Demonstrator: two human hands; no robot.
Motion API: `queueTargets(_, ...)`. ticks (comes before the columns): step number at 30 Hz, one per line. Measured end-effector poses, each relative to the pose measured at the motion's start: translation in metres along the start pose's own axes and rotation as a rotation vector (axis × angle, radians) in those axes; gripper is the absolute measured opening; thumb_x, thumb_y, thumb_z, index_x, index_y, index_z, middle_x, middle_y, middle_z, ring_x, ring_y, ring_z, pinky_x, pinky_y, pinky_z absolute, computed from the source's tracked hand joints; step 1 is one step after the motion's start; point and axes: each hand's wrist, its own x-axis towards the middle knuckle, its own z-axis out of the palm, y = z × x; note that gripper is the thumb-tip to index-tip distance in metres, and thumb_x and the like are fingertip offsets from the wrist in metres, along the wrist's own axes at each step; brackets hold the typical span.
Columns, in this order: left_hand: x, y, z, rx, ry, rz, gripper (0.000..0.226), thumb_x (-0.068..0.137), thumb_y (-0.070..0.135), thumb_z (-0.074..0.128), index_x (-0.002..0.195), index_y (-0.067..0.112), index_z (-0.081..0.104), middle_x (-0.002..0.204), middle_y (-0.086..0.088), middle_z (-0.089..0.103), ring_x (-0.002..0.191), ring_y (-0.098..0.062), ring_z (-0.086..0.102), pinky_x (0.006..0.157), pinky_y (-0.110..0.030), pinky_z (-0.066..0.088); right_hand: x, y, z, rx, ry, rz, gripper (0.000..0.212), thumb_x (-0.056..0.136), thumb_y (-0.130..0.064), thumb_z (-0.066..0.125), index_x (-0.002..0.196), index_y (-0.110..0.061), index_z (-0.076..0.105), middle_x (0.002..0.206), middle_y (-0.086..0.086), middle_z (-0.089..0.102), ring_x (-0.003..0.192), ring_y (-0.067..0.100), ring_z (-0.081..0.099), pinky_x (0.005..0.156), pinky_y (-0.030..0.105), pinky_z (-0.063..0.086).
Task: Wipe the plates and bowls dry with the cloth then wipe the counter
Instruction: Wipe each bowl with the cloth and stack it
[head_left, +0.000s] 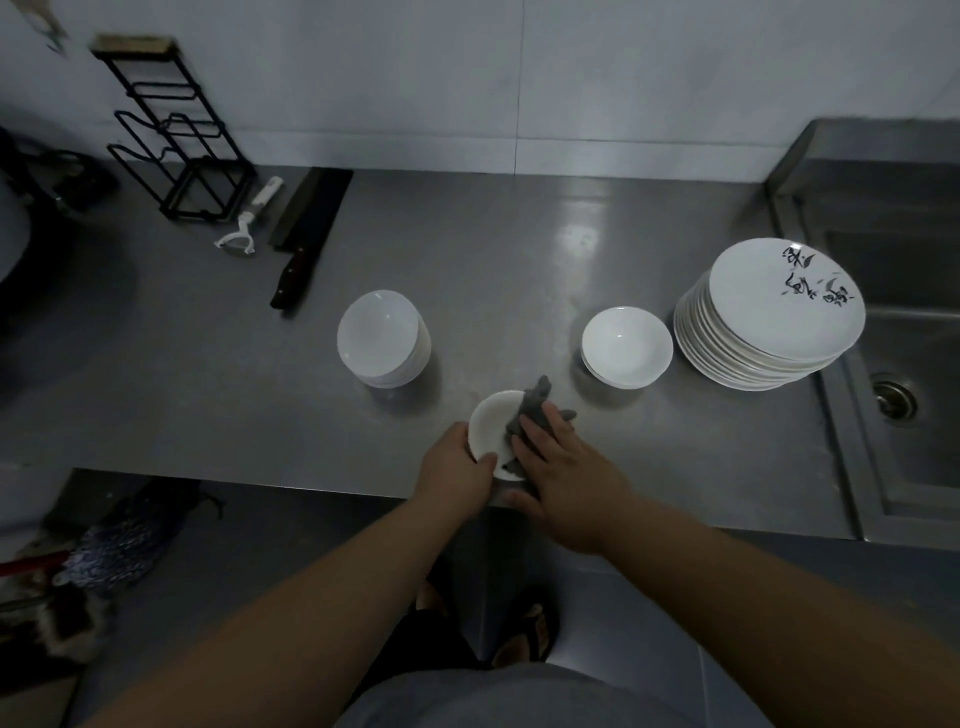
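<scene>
Nearest, at six o'clock above the front edge of the steel counter (519, 291), the left hand (457, 462) grips a small white bowl (491, 426) by its rim, thumb curled over the lip at the bowl's near side and the other fingers hidden behind it. The bowl is tilted toward the right hand (566, 473), which lies with fingers fairly straight and pressed onto a grey cloth (530, 410) bunched against the bowl's inside; a corner of cloth pokes out at twelve o'clock.

The bowl looks like glazed ceramic: stiff, light enough for one hand, breakable, and likely slick if wet, so a rim hold with thumb inside and fingers under the wall seems safest. The cloth is soft and limp and will follow the curve under flat fingers.

Farther out, at eleven o'clock, stands a stack of white bowls (382, 338); at one o'clock another short stack of bowls (626, 345), and just beside it at two o'clock a tall pile of plates (769, 317), the top one painted with dark brush marks. I cannot tell which stack is dried. The sink (904, 332) lies at three o'clock. At ten o'clock lie a cleaver (306, 234) and a white peeler (252, 218), with a black wire rack (171, 140) behind them against the tiled wall.
</scene>
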Motion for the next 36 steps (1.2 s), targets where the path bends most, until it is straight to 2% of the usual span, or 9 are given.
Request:
queueTargets(6,0.041,0.015,-0.024,0.158,-0.206,0.107,0.033,0.094,0.012,0.059,0.127,0.017,0.062,0.118,-0.014,0.068,0.1,-0.035,0.067,0.084,-0.038,0.056,0.01,0.045,-0.013,-0.241,-0.008,-0.249,0.078,0.096,-0.068,0.035,0.153,-0.016,0.049,0.162,0.006,0.041,0.157,0.036,0.016,0.122,0.054,0.029)
queueTargets(9,0.048,0.025,-0.032,0.188,-0.123,0.137,0.037,0.094,0.017,0.064,0.131,0.017,0.063,0.121,-0.01,0.068,0.109,-0.031,0.064,0.082,-0.024,0.041,0.015,0.038,-0.017,-0.216,-0.032,-0.157,0.083,0.094,-0.07,0.032,0.153,-0.014,0.047,0.162,0.009,0.039,0.156,0.039,0.014,0.125,0.054,0.022)
queueTargets(15,0.007,0.01,-0.006,0.019,-0.049,0.022,0.026,0.091,0.022,0.066,0.117,0.02,0.063,0.112,-0.005,0.07,0.104,-0.027,0.065,0.081,-0.028,0.043,0.006,0.023,-0.005,-0.107,-0.016,-0.11,0.092,0.096,-0.078,0.014,0.158,-0.015,0.037,0.167,0.009,0.027,0.157,0.039,-0.003,0.124,0.058,0.019)
queueTargets(18,0.025,0.015,-0.012,0.095,-0.104,0.096,0.036,0.091,0.014,0.06,0.127,0.018,0.064,0.124,-0.008,0.068,0.114,-0.029,0.062,0.09,-0.028,0.045,0.013,0.044,-0.008,-0.22,0.0,-0.247,0.08,0.097,-0.072,0.03,0.155,-0.019,0.045,0.165,0.005,0.035,0.157,0.039,0.009,0.123,0.056,0.027)
queueTargets(21,0.051,0.023,-0.024,0.23,-0.233,0.136,0.048,0.09,0.012,0.06,0.138,0.02,0.06,0.137,-0.009,0.062,0.125,-0.03,0.058,0.105,-0.034,0.046,0.023,0.05,-0.015,-0.246,-0.04,-0.255,0.078,0.097,-0.071,0.03,0.16,-0.026,0.031,0.171,-0.005,0.018,0.158,0.035,-0.001,0.127,0.047,0.011)
queueTargets(24,0.059,0.024,-0.035,0.141,-0.226,0.086,0.033,0.087,0.008,0.059,0.119,0.018,0.065,0.113,-0.013,0.068,0.1,-0.034,0.066,0.085,-0.044,0.059,0.022,0.038,-0.012,-0.127,0.043,-0.118,0.075,0.099,-0.064,0.037,0.158,-0.017,0.037,0.17,0.001,0.023,0.149,0.037,0.029,0.123,0.049,0.031)
queueTargets(26,0.056,0.024,-0.036,-0.009,-0.202,-0.016,0.027,0.085,0.003,0.059,0.109,0.017,0.062,0.097,-0.009,0.066,0.09,-0.038,0.069,0.071,-0.053,0.063,0.02,0.028,-0.005,-0.077,0.182,-0.018,0.072,0.097,-0.059,0.045,0.145,-0.006,0.053,0.157,0.012,0.042,0.122,0.036,0.051,0.102,0.047,0.05)
queueTargets(29,0.049,0.025,-0.033,-0.092,-0.171,-0.075,0.034,0.074,0.005,0.063,0.102,0.024,0.061,0.094,-0.004,0.064,0.091,-0.039,0.068,0.07,-0.055,0.062,0.018,0.011,0.002,-0.05,0.296,0.063,0.054,0.093,-0.054,0.056,0.12,-0.007,0.065,0.132,0.015,0.056,0.096,0.033,0.055,0.082,0.044,0.053)
queueTargets(36,0.036,0.045,-0.058,-0.156,-0.031,-0.054,0.031,0.088,0.012,0.056,0.116,0.026,0.057,0.112,-0.004,0.065,0.097,-0.025,0.061,0.088,-0.05,0.058,0.019,-0.009,-0.06,0.226,0.284,0.398,0.037,0.094,-0.06,0.049,0.078,-0.027,0.051,0.079,-0.004,0.056,0.072,0.018,0.054,0.064,0.036,0.047)
